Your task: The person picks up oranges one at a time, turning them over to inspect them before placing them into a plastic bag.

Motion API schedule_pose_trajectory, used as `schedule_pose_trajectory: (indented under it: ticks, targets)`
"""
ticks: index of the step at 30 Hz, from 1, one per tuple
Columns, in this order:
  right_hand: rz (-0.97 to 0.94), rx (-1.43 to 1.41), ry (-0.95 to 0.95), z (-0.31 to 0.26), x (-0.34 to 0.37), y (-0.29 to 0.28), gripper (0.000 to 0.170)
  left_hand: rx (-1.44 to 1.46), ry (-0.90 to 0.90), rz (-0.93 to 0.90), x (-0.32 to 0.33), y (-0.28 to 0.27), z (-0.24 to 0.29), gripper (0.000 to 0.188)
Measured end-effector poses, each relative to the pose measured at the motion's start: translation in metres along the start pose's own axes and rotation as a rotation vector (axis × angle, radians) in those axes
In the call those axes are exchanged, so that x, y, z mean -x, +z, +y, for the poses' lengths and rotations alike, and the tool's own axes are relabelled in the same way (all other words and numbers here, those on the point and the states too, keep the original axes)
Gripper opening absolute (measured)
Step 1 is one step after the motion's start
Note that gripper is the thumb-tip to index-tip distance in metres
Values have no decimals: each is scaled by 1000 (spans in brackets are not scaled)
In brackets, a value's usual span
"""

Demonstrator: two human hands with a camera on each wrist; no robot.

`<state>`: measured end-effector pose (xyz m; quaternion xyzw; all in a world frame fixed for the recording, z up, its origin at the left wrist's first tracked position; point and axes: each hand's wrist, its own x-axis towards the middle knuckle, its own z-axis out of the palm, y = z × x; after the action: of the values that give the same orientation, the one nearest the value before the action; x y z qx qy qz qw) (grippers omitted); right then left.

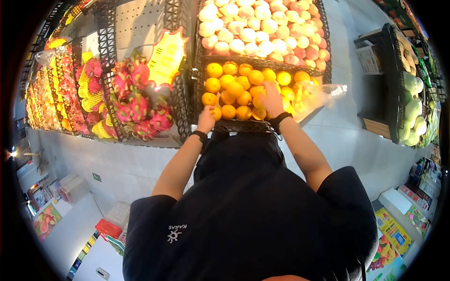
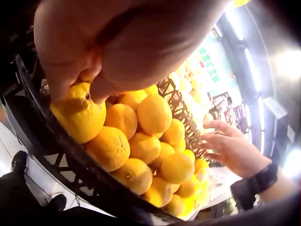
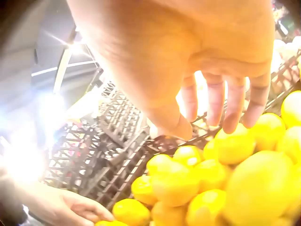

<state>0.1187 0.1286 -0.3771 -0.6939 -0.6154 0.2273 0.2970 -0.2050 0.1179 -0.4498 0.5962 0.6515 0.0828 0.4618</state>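
Oranges (image 1: 243,98) fill a black plastic crate (image 1: 243,126) in front of the person. At its near left corner the left hand (image 1: 205,121) pinches an orange (image 2: 79,117) between thumb and fingers. That orange sits close to the crate's rim, touching others in the left wrist view. Farther right, the right hand (image 1: 273,99) reaches over the pile with its fingers spread loosely and pointing down. In the right wrist view its fingertips (image 3: 230,123) are right above an orange (image 3: 234,145), and nothing shows within the grasp.
A clear plastic bag (image 1: 323,96) lies over the crate's right end. Peaches (image 1: 262,28) fill the section behind. Dragon fruit (image 1: 138,110) and a yellow price sign (image 1: 166,58) are to the left. Green melons (image 1: 412,107) stand on a rack at right.
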Motion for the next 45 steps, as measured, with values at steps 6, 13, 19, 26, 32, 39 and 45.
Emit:
schedule_pose_trajectory:
  ticks: [6, 13, 19, 26, 32, 39, 45]
  targets:
    - [-331, 288, 323, 105, 30, -42, 68, -235, 86, 266, 1, 27, 17, 37]
    - [-224, 274, 209, 125, 62, -31, 77, -252, -13, 227, -24, 34, 16, 22]
    - [-192, 134, 208, 124, 68, -43, 74, -300, 27, 224, -23, 20, 11, 30]
    - [-190, -805, 312, 32, 84, -95, 77, 148, 252, 125, 17, -23, 72, 40]
    - [-133, -719, -22, -101, 88, -130, 76, 494, 652, -368, 94, -75, 184, 54]
    - [-151, -821, -5, -189, 99, -134, 60, 472, 819, -592, 122, -134, 239, 79]
    - [-160, -878, 160, -204, 102, -114, 48, 440, 865, -398, 124, -140, 216, 85]
